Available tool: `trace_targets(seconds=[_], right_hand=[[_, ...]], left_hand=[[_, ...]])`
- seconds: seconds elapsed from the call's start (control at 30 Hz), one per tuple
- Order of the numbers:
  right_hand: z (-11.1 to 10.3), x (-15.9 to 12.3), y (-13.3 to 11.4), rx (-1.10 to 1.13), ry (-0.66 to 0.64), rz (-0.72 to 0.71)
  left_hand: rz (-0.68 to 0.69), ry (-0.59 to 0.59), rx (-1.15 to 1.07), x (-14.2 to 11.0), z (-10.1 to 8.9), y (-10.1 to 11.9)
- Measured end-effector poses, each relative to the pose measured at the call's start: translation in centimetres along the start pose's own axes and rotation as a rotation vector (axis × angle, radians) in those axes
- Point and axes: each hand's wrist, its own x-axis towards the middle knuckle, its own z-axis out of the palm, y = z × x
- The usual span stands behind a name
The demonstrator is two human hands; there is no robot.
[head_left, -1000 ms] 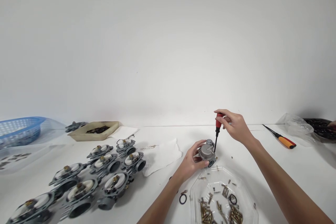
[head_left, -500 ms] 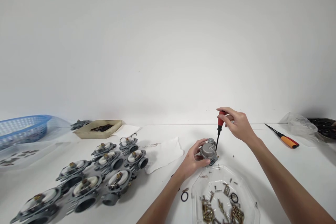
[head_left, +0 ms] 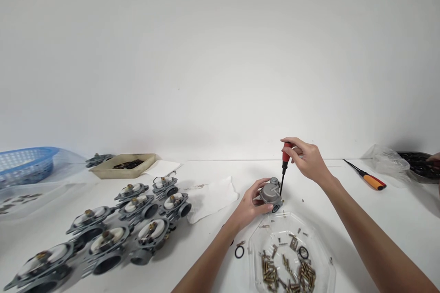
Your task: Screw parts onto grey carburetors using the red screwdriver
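Note:
A grey metal carburetor (head_left: 270,193) rests on the white table, and my left hand (head_left: 252,201) is closed around its left side. Above its right edge, my right hand (head_left: 305,158) grips the red handle of a screwdriver (head_left: 286,153). The screwdriver stands nearly upright, its black shaft reaching down to the carburetor's right rim; the tip's contact with a screw is too small to make out. Just in front lies a clear octagonal tray (head_left: 252,256) with brass-coloured screws (head_left: 270,272), small metal parts and a black ring (head_left: 303,252).
Several open carburetors (head_left: 139,206) stand at the left. Behind them are a beige tray (head_left: 120,167) of dark parts and a blue basket (head_left: 27,162). White paper (head_left: 215,199) lies mid-table. Pliers-like orange and red handles (head_left: 374,182) lie right, near a plastic bag (head_left: 390,162). Another person's hand (head_left: 435,158) shows at the right edge.
The view has shifted slightly, moving everything a little left and up. Another person's hand has come into view at the right edge. Both my hands keep their holds.

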Motion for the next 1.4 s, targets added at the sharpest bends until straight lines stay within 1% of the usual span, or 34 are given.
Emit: trace_targets(seconds=[0.17, 0.37, 0.7, 0.9, 1.17, 1.4], right_hand=[[0.24, -0.01, 0.03, -0.002, -0.025, 0.001], [0.08, 0.05, 0.05, 0.009, 0.014, 0.004], [-0.07, 0.02, 0.27, 0.048, 0.029, 0.013], [-0.16, 0.04, 0.46, 0.033, 0.054, 0.013], [0.0, 0.03, 0.69, 0.047, 0.033, 0.019], [0.03, 0.07, 0.72, 0.063, 0.023, 0.016]], left_hand=[[0.008, -0.007, 0.002, -0.09, 0.07, 0.29], [-0.011, 0.017, 0.023, -0.11, 0.03, 0.16], [-0.003, 0.007, 0.005, -0.1, 0.06, 0.23], [0.001, -0.012, -0.006, -0.07, 0.07, 0.34], [0.0, -0.009, -0.007, -0.16, 0.27, 0.73], [-0.006, -0.01, -0.015, -0.08, 0.15, 0.33]])
